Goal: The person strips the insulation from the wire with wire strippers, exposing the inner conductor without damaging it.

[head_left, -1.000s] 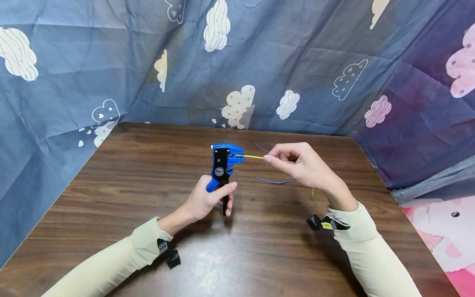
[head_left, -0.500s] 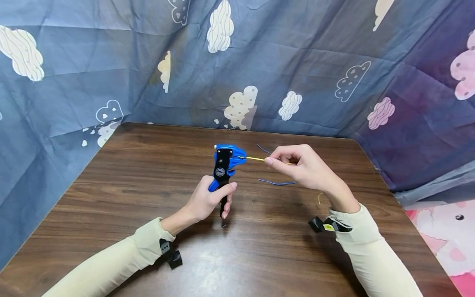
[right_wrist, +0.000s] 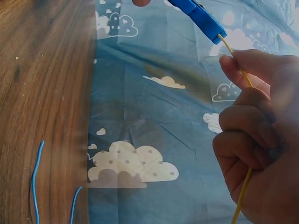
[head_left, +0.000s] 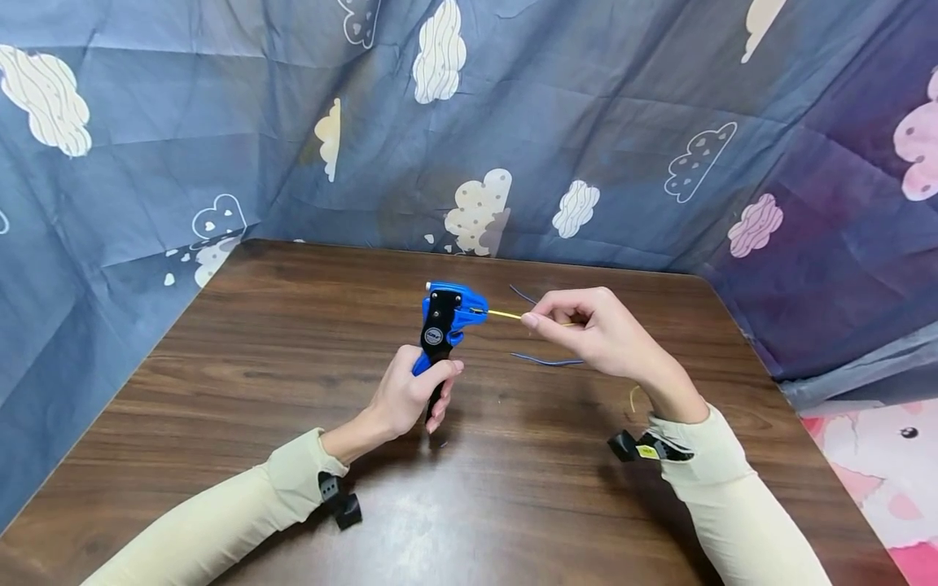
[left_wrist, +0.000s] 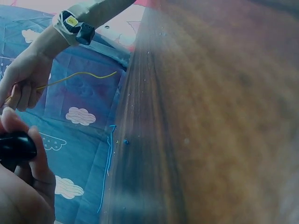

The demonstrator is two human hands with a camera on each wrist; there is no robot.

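Note:
In the head view my left hand [head_left: 406, 399] grips the handles of a wire stripper [head_left: 434, 325], a blue and black tool held upright above the table. My right hand [head_left: 597, 334] pinches a yellow wire [head_left: 506, 315] between thumb and index finger. The wire's far end sits inside the stripper's blue nose. From the right wrist view, the same yellow wire [right_wrist: 242, 196] runs on through the curled fingers and out below the palm. Its loose tail sticks out past the hand in the left wrist view. A black handle end [left_wrist: 16, 145] shows within the left hand's grasp there.
Two blue wires lie on the wooden table [head_left: 220, 382]: one blue wire [head_left: 545, 360] below the right hand, another blue wire [head_left: 522, 293] partly hidden behind it. Tiny scraps, including a blue scrap [left_wrist: 126, 142], dot the tabletop. A cloud-patterned curtain [head_left: 396, 179] hangs behind.
My left hand has squeezed, and the stripper's black handle has swung left toward the palm. The right hand keeps its pinch on the yellow wire; the view has shifted slightly.

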